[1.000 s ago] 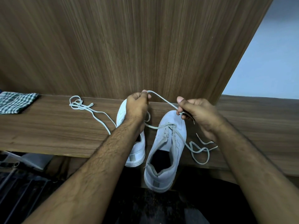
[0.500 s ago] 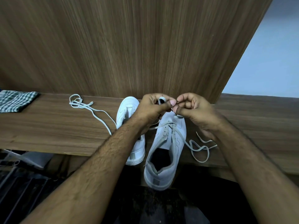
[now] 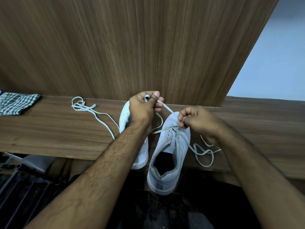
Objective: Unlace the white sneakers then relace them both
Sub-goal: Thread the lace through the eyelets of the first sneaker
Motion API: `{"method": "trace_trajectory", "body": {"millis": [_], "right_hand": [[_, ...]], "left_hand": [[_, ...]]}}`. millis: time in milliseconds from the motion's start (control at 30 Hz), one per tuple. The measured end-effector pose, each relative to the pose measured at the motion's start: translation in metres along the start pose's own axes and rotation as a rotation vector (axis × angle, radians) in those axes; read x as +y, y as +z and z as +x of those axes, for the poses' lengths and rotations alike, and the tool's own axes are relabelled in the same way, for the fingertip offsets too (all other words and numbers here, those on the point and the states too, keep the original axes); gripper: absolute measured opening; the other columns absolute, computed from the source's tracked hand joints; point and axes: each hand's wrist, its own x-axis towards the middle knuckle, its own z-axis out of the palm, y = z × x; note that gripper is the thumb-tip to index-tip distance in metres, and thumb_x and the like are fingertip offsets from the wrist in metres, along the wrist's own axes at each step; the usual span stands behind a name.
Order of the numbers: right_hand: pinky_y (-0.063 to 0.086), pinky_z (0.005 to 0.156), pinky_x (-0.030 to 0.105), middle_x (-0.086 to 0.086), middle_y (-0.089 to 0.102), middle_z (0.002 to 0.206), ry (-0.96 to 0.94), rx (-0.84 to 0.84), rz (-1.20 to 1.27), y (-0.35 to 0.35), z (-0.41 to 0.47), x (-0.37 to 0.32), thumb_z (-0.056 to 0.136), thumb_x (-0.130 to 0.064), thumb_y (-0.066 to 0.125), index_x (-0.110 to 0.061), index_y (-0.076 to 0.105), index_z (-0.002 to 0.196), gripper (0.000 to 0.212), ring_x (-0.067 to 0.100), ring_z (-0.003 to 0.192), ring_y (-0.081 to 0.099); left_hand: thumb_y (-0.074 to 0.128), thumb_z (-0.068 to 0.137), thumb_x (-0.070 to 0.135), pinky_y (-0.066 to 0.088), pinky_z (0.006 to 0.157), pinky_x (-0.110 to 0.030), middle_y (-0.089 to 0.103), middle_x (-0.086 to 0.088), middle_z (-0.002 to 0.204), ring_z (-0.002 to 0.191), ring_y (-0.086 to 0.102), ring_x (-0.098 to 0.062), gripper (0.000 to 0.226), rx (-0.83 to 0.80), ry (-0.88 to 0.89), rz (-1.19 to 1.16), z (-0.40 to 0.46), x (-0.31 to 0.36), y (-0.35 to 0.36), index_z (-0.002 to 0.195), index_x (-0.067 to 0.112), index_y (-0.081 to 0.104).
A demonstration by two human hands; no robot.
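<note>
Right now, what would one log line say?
left hand: pinches lace | right hand: pinches lace at right sneaker | spare lace: on shelf

Dim, even indoor light falls on the brown wood-grain wall panel [image 3: 132, 47] in front of me, with no glare on it. The pale blue-grey wall [image 3: 272, 63] to the right of that panel is the brightest area. Below the panel, the space under the wooden shelf's front edge [image 3: 49, 152] sinks into near-black shadow. My forearms blur softly toward the bottom corners, and the wide lens bends the panel's straight edges. The grain stays sharp at centre.
</note>
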Motion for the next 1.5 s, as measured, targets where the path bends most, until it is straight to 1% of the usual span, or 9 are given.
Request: {"method": "trace_trajectory", "body": {"millis": [133, 300, 433, 633, 867, 1033, 1200, 1300, 1500], "right_hand": [[0.036, 0.047, 0.014, -0.012, 0.06, 0.054, 0.05, 0.033, -0.446, 0.001, 0.003, 0.009, 0.088, 0.004, 0.054, -0.02, 0.074, 0.07, 0.036, 0.0, 0.048, 0.053], [0.049, 0.067, 0.026, -0.003, 0.066, 0.091, -0.062, 0.375, -0.296, 0.003, 0.008, 0.002, 0.092, -0.004, 0.056, -0.025, 0.067, 0.084, 0.026, 0.01, 0.077, 0.061], [0.054, 0.093, 0.033, -0.003, 0.073, 0.106, -0.118, 0.099, 0.121, 0.006, 0.008, 0.001, 0.097, -0.03, 0.064, -0.028, 0.064, 0.115, 0.018, 0.01, 0.104, 0.069], [0.048, 0.069, 0.025, -0.002, 0.065, 0.066, -0.133, 0.159, 0.375, -0.001, 0.004, -0.006, 0.102, -0.008, 0.055, -0.015, 0.063, 0.095, 0.012, 0.011, 0.064, 0.062], [0.047, 0.064, 0.021, -0.004, 0.059, 0.064, -0.094, -0.005, 0.731, -0.011, -0.012, -0.021, 0.104, -0.041, 0.049, -0.018, 0.07, 0.09, 0.034, 0.008, 0.06, 0.054], [0.05, 0.072, 0.021, 0.001, 0.074, 0.119, -0.219, -0.05, 0.537, -0.007, -0.009, -0.017, 0.105, -0.009, 0.049, -0.015, 0.063, 0.128, 0.028, 0.013, 0.098, 0.068], [0.053, 0.073, 0.029, -0.011, 0.074, 0.087, -0.142, 0.53, -0.454, -0.01, -0.007, -0.003, 0.098, -0.036, 0.065, -0.026, 0.075, 0.104, 0.016, 0.012, 0.083, 0.069], [0.046, 0.068, 0.032, -0.002, 0.071, 0.09, -0.094, 0.583, -0.613, -0.009, -0.006, -0.003, 0.099, -0.043, 0.059, -0.026, 0.074, 0.095, 0.023, 0.017, 0.081, 0.059], [0.046, 0.066, 0.028, -0.003, 0.065, 0.077, -0.081, 0.084, -0.465, 0.004, 0.005, 0.009, 0.09, -0.031, 0.075, -0.025, 0.075, 0.069, 0.022, 0.014, 0.073, 0.061]], "left_hand": [[0.069, 0.097, 0.012, 0.055, 0.057, -0.021, 0.075, -0.012, 0.081, 0.06, 0.066, -0.01, 0.013, -0.045, 0.006, -0.05, 0.0, 0.006, -0.002, 0.1, 0.0, 0.07], [0.068, 0.096, 0.008, 0.053, 0.056, -0.02, 0.075, -0.009, 0.077, 0.058, 0.065, -0.008, 0.011, -0.243, -0.06, 0.051, -0.007, 0.007, 0.003, 0.1, -0.002, 0.068], [0.068, 0.096, 0.008, 0.054, 0.058, -0.019, 0.073, -0.009, 0.077, 0.059, 0.064, -0.008, 0.011, -0.338, -0.049, 0.032, -0.011, 0.008, 0.008, 0.099, -0.002, 0.07], [0.067, 0.097, 0.008, 0.053, 0.057, -0.019, 0.074, -0.006, 0.075, 0.059, 0.061, -0.008, 0.006, -0.067, -0.001, 0.04, 0.001, 0.002, 0.002, 0.095, 0.003, 0.069], [0.067, 0.097, 0.007, 0.057, 0.066, -0.026, 0.077, -0.011, 0.083, 0.068, 0.069, -0.014, 0.009, -0.091, 0.007, 0.146, 0.005, -0.003, 0.0, 0.1, 0.0, 0.071], [0.069, 0.097, 0.016, 0.061, 0.079, -0.036, 0.078, -0.011, 0.09, 0.081, 0.073, -0.02, 0.015, -0.184, 0.033, 0.209, 0.004, -0.001, 0.001, 0.102, 0.003, 0.073], [0.065, 0.097, 0.045, 0.05, 0.103, -0.04, 0.067, 0.008, 0.107, 0.108, 0.062, -0.011, 0.024, -0.281, 0.067, 0.448, 0.0, 0.001, 0.002, 0.108, 0.025, 0.072], [0.07, 0.087, 0.055, 0.026, 0.11, -0.039, 0.048, 0.009, 0.139, 0.139, 0.033, -0.013, 0.034, -0.341, 0.233, 0.823, -0.002, -0.001, 0.001, 0.116, 0.036, 0.068], [0.083, 0.084, 0.026, 0.047, 0.07, -0.029, 0.063, 0.007, 0.076, 0.069, 0.056, -0.005, 0.015, -0.553, 0.176, 0.861, -0.007, 0.0, -0.006, 0.084, 0.025, 0.067]]}}
